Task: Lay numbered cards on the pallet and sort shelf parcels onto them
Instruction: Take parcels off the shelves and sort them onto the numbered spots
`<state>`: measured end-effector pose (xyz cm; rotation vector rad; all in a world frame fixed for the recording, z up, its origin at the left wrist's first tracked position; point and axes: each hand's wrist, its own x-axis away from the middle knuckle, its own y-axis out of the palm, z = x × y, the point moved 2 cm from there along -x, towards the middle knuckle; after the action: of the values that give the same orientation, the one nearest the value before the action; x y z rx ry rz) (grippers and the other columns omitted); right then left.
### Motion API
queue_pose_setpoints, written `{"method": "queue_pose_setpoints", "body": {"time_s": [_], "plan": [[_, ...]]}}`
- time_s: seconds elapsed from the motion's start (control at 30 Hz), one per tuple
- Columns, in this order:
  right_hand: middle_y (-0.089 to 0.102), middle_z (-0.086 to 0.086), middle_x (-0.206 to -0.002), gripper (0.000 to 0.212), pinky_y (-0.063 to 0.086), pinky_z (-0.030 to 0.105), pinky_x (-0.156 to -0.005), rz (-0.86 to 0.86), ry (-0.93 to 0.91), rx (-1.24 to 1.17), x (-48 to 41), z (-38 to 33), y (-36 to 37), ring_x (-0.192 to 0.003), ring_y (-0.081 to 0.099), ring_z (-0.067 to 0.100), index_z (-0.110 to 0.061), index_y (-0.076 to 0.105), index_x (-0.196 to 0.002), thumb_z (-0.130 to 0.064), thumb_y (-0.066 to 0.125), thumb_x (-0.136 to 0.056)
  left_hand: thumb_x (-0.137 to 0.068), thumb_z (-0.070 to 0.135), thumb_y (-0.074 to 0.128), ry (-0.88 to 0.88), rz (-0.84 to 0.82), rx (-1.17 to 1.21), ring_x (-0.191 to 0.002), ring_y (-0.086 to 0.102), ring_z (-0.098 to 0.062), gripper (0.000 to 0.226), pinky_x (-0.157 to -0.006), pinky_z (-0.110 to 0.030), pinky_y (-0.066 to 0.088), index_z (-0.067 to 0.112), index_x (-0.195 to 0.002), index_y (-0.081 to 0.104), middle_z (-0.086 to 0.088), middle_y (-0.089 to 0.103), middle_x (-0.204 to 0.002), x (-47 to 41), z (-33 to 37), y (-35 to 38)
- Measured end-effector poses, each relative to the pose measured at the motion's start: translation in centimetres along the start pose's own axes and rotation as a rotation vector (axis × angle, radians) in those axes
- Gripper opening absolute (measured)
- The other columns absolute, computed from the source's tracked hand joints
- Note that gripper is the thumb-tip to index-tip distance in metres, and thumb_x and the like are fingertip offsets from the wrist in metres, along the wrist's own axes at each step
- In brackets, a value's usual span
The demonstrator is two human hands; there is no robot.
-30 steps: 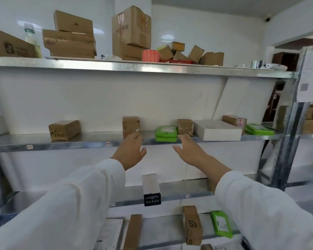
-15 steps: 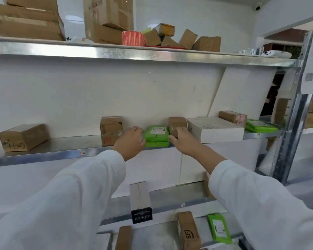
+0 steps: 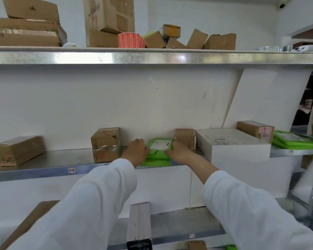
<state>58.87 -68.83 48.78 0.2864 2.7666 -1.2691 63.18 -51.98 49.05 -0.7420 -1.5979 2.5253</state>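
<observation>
A small stack of green mailer parcels [image 3: 158, 153] with a white label lies on the middle metal shelf [image 3: 49, 166]. My left hand [image 3: 136, 153] presses against the stack's left side, and my right hand [image 3: 177, 154] grips its right side. Both hands clasp the stack from either side, and it rests on the shelf. A small brown box [image 3: 185, 139] stands just behind my right hand. No pallet or numbered cards are in view.
On the same shelf stand a taped brown box [image 3: 106, 144], a brown parcel [image 3: 16, 150] at far left, a flat white box [image 3: 231, 144], another brown box [image 3: 255, 130] and more green mailers [image 3: 293, 141]. Cardboard boxes crowd the top shelf [image 3: 152, 57]. A black-ended box [image 3: 139, 226] sits on the lower shelf.
Both hands reached forward to the shelf and closed onto the sides of the green mailer stack. The view moved closer to the shelf.
</observation>
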Motion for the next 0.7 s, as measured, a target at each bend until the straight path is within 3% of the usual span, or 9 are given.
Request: {"method": "queue_pose_setpoints", "body": {"time_s": [0.13,0.23,0.37,0.43,0.5,0.57,0.63,0.7], "plan": [[0.041,0.011,-0.149,0.052,0.033,0.032,-0.113,-0.060,0.028,0.003,-1.3,-0.1,1.1,-0.135,0.041,0.026,-0.003,0.038,-0.144,-0.022,0.048,-0.097,-0.099,0.036,0.043,-0.076,-0.108,-0.026,-0.099,0.060,-0.037,0.043,-0.077,-0.038,0.046,-0.005,-0.105,0.057,-0.024,0.063,-0.107,0.0,-0.5,1.7],[0.048,0.017,-0.141,0.046,0.036,0.034,-0.109,-0.019,0.069,0.004,-2.3,-0.2,1.8,-0.130,0.044,0.031,-0.001,0.044,-0.140,-0.023,0.042,-0.099,-0.099,0.034,0.043,-0.096,-0.105,0.006,-0.093,0.061,-0.034,0.039,-0.072,-0.035,0.044,-0.001,-0.098,0.059,-0.021,0.064,-0.100,-0.3,-0.5,1.5],[0.035,0.021,-0.141,0.052,0.038,0.034,-0.104,0.004,0.170,-0.068,-3.2,0.1,2.6,-0.128,0.038,0.032,0.000,0.038,-0.139,-0.031,0.041,-0.098,-0.097,0.025,0.043,-0.175,-0.100,0.106,-0.062,0.045,-0.016,0.033,-0.054,-0.029,0.032,0.012,-0.067,0.043,-0.003,0.048,-0.069,-1.4,-1.1,1.3],[0.033,0.020,-0.141,0.054,0.038,0.035,-0.105,0.021,0.208,-0.133,-3.6,0.3,2.8,-0.127,0.040,0.032,-0.002,0.038,-0.140,-0.031,0.045,-0.096,-0.095,0.022,0.046,-0.242,-0.086,0.154,-0.062,0.046,-0.018,0.034,-0.053,-0.027,0.033,0.012,-0.062,0.041,-0.002,0.047,-0.066,-2.1,-1.3,1.5],[0.038,0.018,-0.140,0.050,0.039,0.038,-0.107,0.028,0.230,-0.201,-3.8,0.4,2.7,-0.125,0.044,0.032,-0.005,0.043,-0.138,-0.029,0.046,-0.095,-0.095,0.021,0.047,-0.295,-0.068,0.220,-0.069,0.052,-0.022,0.033,-0.054,-0.028,0.037,0.011,-0.064,0.046,-0.012,0.058,-0.078,-2.6,-0.9,2.1],[0.043,0.018,-0.140,0.049,0.039,0.041,-0.108,0.007,0.239,-0.261,-3.6,0.4,2.8,-0.127,0.044,0.032,-0.008,0.046,-0.138,-0.028,0.046,-0.093,-0.096,0.022,0.045,-0.343,-0.060,0.263,-0.091,0.060,-0.031,0.027,-0.073,-0.032,0.047,0.001,-0.085,0.060,-0.020,0.064,-0.103,-2.7,-0.2,3.0],[0.038,0.017,-0.143,0.053,0.037,0.041,-0.109,-0.025,0.233,-0.260,-3.2,0.5,3.0,-0.129,0.040,0.032,-0.013,0.042,-0.142,-0.034,0.045,-0.093,-0.096,0.022,0.045,-0.415,-0.021,0.333,-0.106,0.058,-0.036,0.031,-0.090,-0.037,0.048,-0.003,-0.103,0.061,-0.023,0.061,-0.113,-2.6,0.0,3.8],[0.034,0.016,-0.143,0.057,0.036,0.038,-0.108,-0.062,0.203,-0.185,-2.7,0.4,3.2,-0.129,0.036,0.032,-0.017,0.037,-0.146,-0.038,0.046,-0.094,-0.094,0.018,0.048,-0.453,0.009,0.459,-0.094,0.060,-0.034,0.024,-0.078,-0.034,0.049,-0.001,-0.088,0.060,-0.023,0.061,-0.100,-2.3,-0.1,4.0]]}}
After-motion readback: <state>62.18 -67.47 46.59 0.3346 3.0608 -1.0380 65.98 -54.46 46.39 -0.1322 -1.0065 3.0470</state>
